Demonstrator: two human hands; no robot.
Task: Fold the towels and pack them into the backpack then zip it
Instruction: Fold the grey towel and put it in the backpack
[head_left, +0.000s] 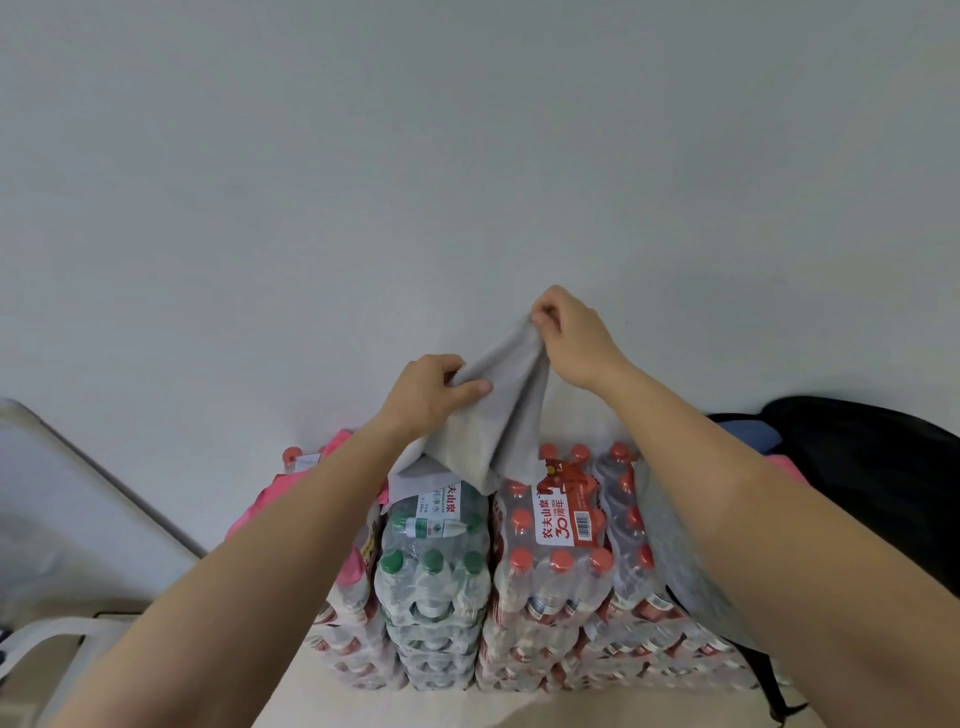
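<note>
head view: two bare forearms are reaching forward and up in front of a plain white wall (467, 156).
right hand (576, 338): is pinching the top corner of a light grey cloth towel (501, 421) between thumb and fingertips, at the highest point of the hold.
left hand (431, 389): is clutching the same towel lower down and left of that pinch, with the thumb lying across the front of the fabric and the fingers curling behind it.
held towel: is hanging in the air between the two grips and drooping in loose folds below the left hand. I cannot tell whether its lower edge is touching anything.
green-capped shrink-wrapped bottle pack (436, 551): is sitting straight below the grip, under the hanging folds.
red-capped shrink-wrapped bottle packs (561, 545): are standing just right of it, below the right-hand pinch, with more packs stacked beneath.
second grey towel (670, 545): is lying over the red-capped packs, down and right of the grip, partly under the right forearm.
black fabric backpack (857, 467): is resting well to the right of the grip and lower, against the wall beside the packs. A patch of blue is showing at its left edge.
bright pink cloth (332, 447): is lying on the packs down and left of the grip, behind the left forearm.
white tubular frame (104, 493): is slanting far to the lower left.
</note>
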